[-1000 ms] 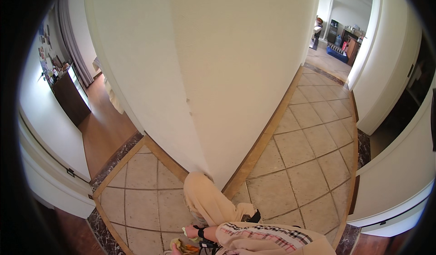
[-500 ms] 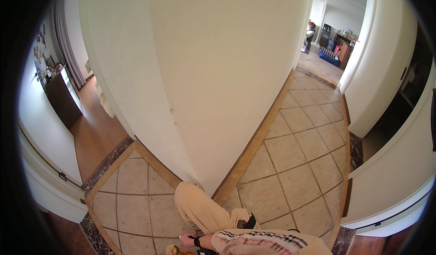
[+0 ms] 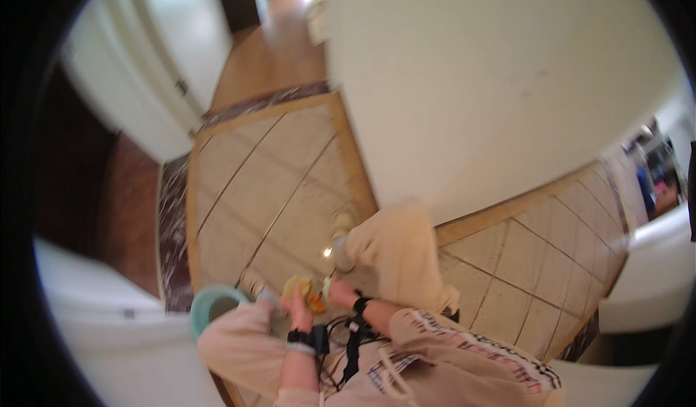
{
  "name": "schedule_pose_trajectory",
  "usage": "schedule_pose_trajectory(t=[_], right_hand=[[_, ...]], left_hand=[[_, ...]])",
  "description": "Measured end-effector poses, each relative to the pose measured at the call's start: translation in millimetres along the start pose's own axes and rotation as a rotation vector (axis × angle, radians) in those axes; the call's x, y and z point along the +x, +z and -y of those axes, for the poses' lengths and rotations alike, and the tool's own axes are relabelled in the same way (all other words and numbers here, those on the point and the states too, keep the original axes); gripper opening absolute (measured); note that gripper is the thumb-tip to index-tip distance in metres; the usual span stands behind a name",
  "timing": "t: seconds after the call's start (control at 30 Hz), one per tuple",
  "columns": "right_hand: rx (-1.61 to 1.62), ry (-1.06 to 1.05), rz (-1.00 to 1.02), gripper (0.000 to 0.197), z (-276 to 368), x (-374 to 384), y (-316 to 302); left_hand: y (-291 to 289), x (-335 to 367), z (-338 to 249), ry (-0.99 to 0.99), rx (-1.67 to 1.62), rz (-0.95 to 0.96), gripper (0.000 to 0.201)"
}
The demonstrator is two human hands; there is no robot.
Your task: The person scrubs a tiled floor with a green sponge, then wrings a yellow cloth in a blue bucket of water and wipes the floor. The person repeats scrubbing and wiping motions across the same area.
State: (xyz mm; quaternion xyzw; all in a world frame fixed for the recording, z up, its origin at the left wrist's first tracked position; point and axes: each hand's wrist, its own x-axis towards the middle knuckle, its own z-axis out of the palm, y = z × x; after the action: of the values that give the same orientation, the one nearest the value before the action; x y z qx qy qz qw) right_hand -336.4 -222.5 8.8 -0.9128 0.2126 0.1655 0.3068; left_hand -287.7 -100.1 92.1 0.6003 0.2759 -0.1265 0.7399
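1x yellow-and-orange item (image 3: pixel 314 302), irreg. outline, in L hand (image 3: pixel 296 307), material unclear (blur). 1x pale-green item (image 3: pixel 327 286), sm., in R hand (image 3: pixel 344 294), just R of first item; pose unclear.

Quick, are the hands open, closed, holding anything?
Left hand: holding a yellowish thing, kind unclear.
Right hand: at a pale green thing; grip unclear.

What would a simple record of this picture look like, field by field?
Left hand: holds a yellow-and-orange item, too blurred to identify
Right hand: close by, a small pale green thing at its fingertips
Wrists: black straps on both
Container: teal bucket, beside the left knee
Floor: beige tiles, tan border
Wall: pale, by the right knee
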Motion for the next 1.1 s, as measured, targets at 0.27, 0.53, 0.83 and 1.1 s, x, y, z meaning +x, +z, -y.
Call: schedule_pose_trajectory(t=[0.27,0.53,0.83,1.1], right_hand=[[0.017,0.124,0.389,0.056,19,-45,-68],[0.165,0.080,0.330,0.055,29,-60,-55],[0.493,0.116,0.292,0.053,-18,-24,-25],[0.028,-0.235,-0.064,0.044,6,31,-23]], left_hand=[[7,-39,21,-0.031,0.048,-0.132,0.061],[20,-61,-64,0.095,-0.139,-0.073,0.052],[64,-58,-240,0.302,-0.271,0.195,0.060],[34,-60,-288,0.244,-0.447,0.176,0.066]])
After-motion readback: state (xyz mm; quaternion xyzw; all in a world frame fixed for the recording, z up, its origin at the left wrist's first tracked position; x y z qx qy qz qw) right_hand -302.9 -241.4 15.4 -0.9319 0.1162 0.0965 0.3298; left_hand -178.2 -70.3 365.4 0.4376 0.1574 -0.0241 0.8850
